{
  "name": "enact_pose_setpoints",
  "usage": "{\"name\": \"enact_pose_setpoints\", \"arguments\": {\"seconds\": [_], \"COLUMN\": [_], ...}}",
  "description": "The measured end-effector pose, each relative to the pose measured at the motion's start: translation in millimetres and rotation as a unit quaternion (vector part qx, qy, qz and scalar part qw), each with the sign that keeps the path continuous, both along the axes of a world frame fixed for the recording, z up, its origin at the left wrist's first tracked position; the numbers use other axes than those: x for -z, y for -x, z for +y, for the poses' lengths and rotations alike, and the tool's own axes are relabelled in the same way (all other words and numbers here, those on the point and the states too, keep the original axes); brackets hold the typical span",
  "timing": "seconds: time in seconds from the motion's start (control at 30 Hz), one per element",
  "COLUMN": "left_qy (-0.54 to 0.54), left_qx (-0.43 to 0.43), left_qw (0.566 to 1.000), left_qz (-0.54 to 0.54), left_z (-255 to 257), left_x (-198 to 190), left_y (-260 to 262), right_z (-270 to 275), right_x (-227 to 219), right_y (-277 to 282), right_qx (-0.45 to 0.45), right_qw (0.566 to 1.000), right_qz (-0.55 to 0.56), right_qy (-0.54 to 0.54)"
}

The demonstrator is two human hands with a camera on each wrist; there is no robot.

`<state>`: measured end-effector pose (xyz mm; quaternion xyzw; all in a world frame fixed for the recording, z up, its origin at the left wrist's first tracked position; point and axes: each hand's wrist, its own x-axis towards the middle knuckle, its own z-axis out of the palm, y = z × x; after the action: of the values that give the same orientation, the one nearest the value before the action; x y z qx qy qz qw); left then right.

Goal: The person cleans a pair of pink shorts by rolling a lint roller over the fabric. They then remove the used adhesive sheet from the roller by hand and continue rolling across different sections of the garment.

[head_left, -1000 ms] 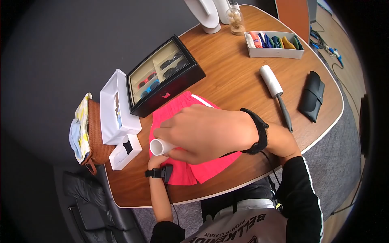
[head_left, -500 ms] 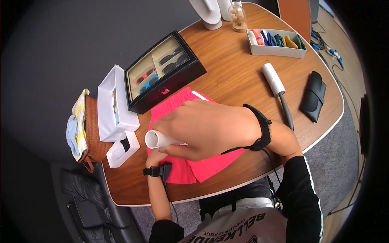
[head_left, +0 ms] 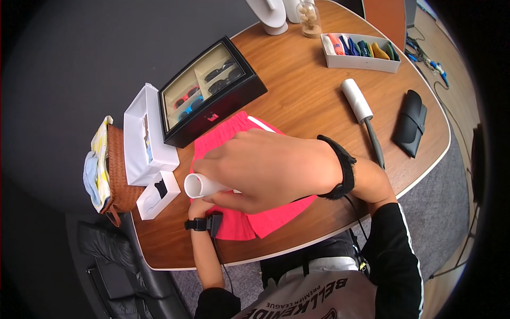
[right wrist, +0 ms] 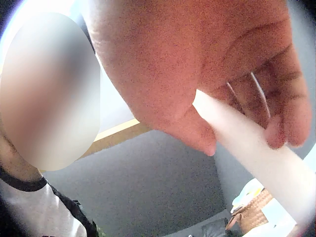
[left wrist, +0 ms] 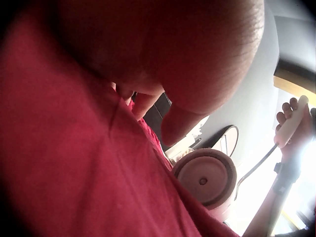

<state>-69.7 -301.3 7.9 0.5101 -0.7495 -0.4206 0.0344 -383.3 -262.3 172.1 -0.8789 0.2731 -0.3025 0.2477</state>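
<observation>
Pink shorts (head_left: 234,226) lie flat on the wooden table. My left hand (head_left: 201,207) rests on them near the left edge; in the left wrist view its fingers (left wrist: 145,104) extend over the cloth. Above it, my right hand (head_left: 255,170) grips the white handle (head_left: 207,186) of a lint roller, hollow end toward the head camera. The right wrist view shows the handle (right wrist: 266,148) across the curled fingers. A thin rod runs from it to the roll (left wrist: 202,180), seen end-on at the shorts in the left wrist view. The right hand hides the roll in the head view.
A glass-topped sunglasses case (head_left: 212,114) stands behind the shorts. White boxes (head_left: 159,196) and a woven basket (head_left: 118,170) are at left. Another lint roller (head_left: 357,101) and a black pouch (head_left: 410,125) lie at right, a box of rolled socks (head_left: 361,63) farther back.
The head view has shifted a little, moving the scene leftward. My right hand and the roller's handle end have moved slightly left; the left hand stays on the shorts.
</observation>
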Motion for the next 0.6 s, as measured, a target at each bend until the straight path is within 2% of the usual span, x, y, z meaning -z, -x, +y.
{"name": "enact_pose_setpoints", "arguments": {"seconds": [0.6], "left_qy": [0.005], "left_qx": [0.005], "left_qw": [1.000], "left_qz": [0.007], "left_z": [-3.1], "left_x": [10.0], "left_y": [0.7], "right_z": [-0.5], "right_x": [-1.4], "right_y": [-0.3], "right_qx": [-0.002], "right_qw": [1.000], "right_qz": [0.011], "right_qy": [-0.002]}}
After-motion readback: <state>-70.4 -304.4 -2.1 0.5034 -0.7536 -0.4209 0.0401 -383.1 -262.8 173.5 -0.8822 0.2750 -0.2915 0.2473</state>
